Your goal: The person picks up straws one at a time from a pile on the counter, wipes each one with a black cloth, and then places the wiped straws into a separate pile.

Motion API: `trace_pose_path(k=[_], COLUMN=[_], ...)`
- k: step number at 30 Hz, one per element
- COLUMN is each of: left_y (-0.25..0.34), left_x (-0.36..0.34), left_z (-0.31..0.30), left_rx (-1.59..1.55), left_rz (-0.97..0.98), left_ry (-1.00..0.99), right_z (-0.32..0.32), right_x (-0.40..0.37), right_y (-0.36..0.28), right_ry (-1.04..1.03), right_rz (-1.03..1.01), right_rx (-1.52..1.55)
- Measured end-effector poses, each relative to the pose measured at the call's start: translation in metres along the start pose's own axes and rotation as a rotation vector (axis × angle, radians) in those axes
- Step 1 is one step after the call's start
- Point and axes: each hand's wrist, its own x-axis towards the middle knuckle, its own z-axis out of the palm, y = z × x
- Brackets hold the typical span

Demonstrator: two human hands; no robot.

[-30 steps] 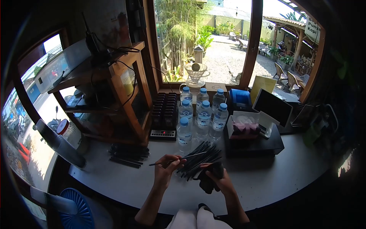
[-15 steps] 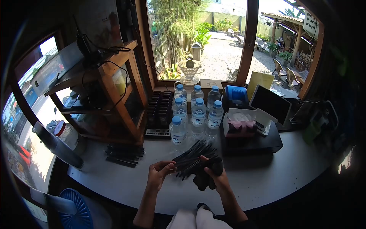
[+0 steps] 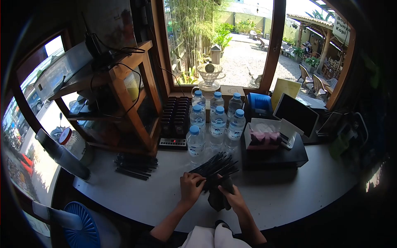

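The straws [image 3: 217, 163] lie in a loose, fanned bundle in front of you, near the middle of the tabletop [image 3: 277, 202], their far ends pointing toward the bottles. Your right hand [image 3: 232, 196] is clenched around a black item [image 3: 218, 200] at the near end of the bundle, its thumb lying along the top. Your left hand [image 3: 192, 187] is at the lower left of the bundle with its fingers curled in against the straws; the area is dark, so I cannot tell whether they close on any.

To the left of your left hand, a second pile [image 3: 134, 166] of black sticks lies flat on the tabletop. Just beyond the bundle stand seven upright bottles [image 3: 218, 129] with blue caps, grouped close together. Left of them you have a small device [image 3: 173, 142] with a lit red display, and a black rack [image 3: 175, 118] behind it. Right of the bottles sits a black box [image 3: 275, 157], with a tissue box [image 3: 264, 139] and a tilted screen [image 3: 296, 115] on top. Behind the bottles, a clear dripper [image 3: 209, 75] stands before the window. At your far left are a wooden cabinet [image 3: 130, 99] and a leaning stack of cups [image 3: 64, 159].
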Motion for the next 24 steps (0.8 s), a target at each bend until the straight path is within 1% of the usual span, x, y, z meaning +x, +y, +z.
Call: trace_pose_path(k=[1,4,7,10,13,16,17,19,20,21,23,24], left_y=[0.004,0.008,0.002,-0.007,-0.036,-0.063,-0.073,-0.097,-0.108,-0.119,-0.145,-0.156], left_x=[0.0,-0.001,-0.002,-0.003,-0.009,-0.015,-0.017,-0.022,-0.024,-0.023,-0.019,-0.017], left_z=[-0.003,-0.009,-0.02,-0.043,-0.065,-0.095,-0.105,-0.123,-0.132,-0.139,-0.151,-0.155], left_rx=[0.052,0.02,-0.082,-0.13,-0.105,-0.116,-0.121,-0.063,-0.051,-0.042,-0.011,0.003], left_rz=[0.021,0.034,0.005,-0.06,-0.126,-0.277,-0.335,-0.361,-0.389,-0.414,-0.37,-0.351], left_ry=[-0.009,0.035,0.081,0.136,0.189,0.215,0.218,0.202,0.197,0.193,0.219,0.231], right_z=[0.0,-0.005,-0.002,0.007,0.021,0.037,0.043,0.054,0.06,0.065,0.074,0.077], right_x=[-0.003,-0.006,-0.009,-0.008,-0.004,0.002,0.006,0.012,0.014,0.017,0.024,0.027], right_y=[0.0,0.015,0.017,0.016,0.013,0.014,0.016,0.019,0.019,0.02,0.021,0.02], right_ry=[-0.001,-0.014,-0.014,-0.047,-0.084,-0.091,-0.032,0.091,0.214,0.221,0.236,0.194], right_rz=[0.007,0.059,0.093,0.074,0.065,0.111,0.114,0.121,0.203,0.157,0.063,0.058], right_rx=[0.001,0.045,0.03,-0.016,-0.034,0.046,0.098,0.199,0.249,0.276,0.33,0.339])
